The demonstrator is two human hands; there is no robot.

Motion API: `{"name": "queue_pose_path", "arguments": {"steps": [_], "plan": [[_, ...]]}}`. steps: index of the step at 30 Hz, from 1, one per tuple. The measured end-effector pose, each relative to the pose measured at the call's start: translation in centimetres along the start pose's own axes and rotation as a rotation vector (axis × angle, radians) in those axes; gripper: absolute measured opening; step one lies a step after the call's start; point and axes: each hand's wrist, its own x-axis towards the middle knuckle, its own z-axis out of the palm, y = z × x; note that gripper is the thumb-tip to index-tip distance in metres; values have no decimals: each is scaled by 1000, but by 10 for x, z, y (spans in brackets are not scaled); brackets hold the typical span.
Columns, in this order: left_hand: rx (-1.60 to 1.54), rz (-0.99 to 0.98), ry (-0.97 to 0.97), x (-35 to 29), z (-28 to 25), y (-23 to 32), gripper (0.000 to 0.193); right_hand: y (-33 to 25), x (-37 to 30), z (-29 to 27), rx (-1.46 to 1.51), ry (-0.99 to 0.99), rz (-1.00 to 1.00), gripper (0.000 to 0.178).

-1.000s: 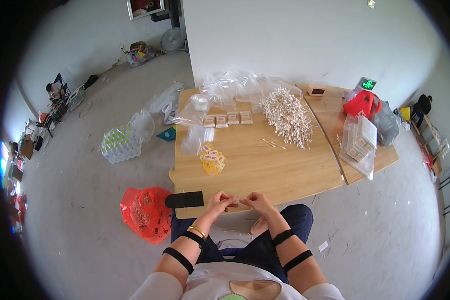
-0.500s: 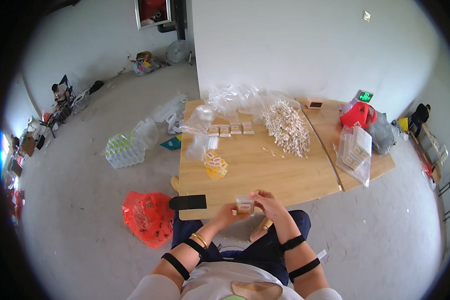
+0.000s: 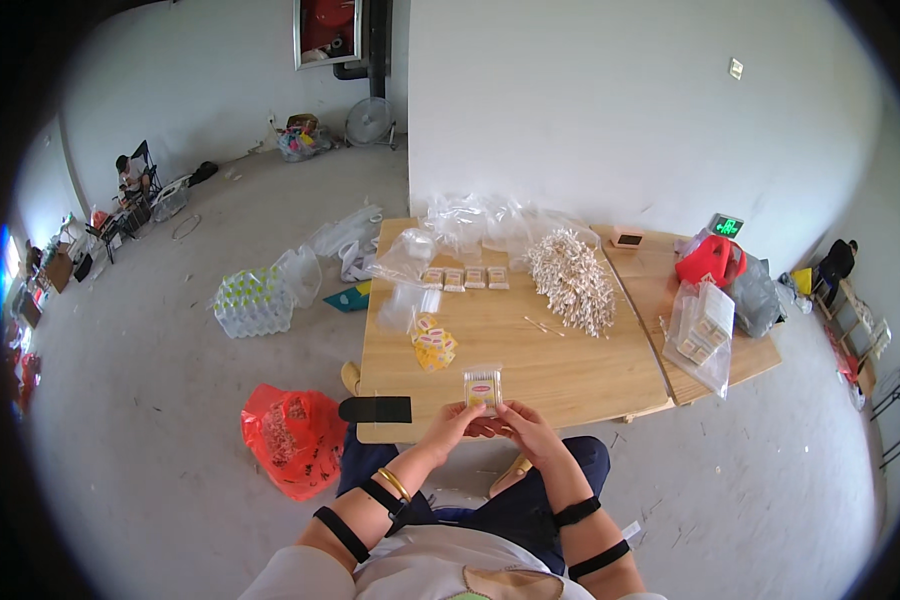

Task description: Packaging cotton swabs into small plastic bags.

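Both hands meet at the near edge of the light wooden worktop (image 3: 570,375). The left hand (image 3: 457,425) and the right hand (image 3: 526,430) pinch between their fingertips the lower end of a small clear plastic packet with a red-and-yellow label (image 3: 483,386), which stands upright just above the fingers, over the worktop's front strip.

Just left of the left hand, a flat black rectangular object (image 3: 375,409) overhangs the worktop's near edge. Ahead of the hands and slightly left lies a loose heap of yellow-and-red small packets (image 3: 433,345); between it and the held packet the wood is bare. Farther ahead and to the right sits a big pile of pale thin sticks (image 3: 572,280), with a row of small filled packets (image 3: 465,278) and crumpled clear plastic bags (image 3: 470,228) along the far edge. Right of the right hand the wood runs bare to the corner. Below the left hand, on the floor, lies a red plastic bag (image 3: 295,435).
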Motion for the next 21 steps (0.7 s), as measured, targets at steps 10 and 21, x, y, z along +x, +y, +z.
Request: {"name": "queue_pose_path", "arguments": {"steps": [10, 21], "plan": [[-158, -110, -111, -4, -5, 8, 47, -9, -5, -9, 139, 93, 73, 26], [342, 13, -66, 1, -25, -22, 28, 34, 11, -53, -21, 92, 59, 24]]}}
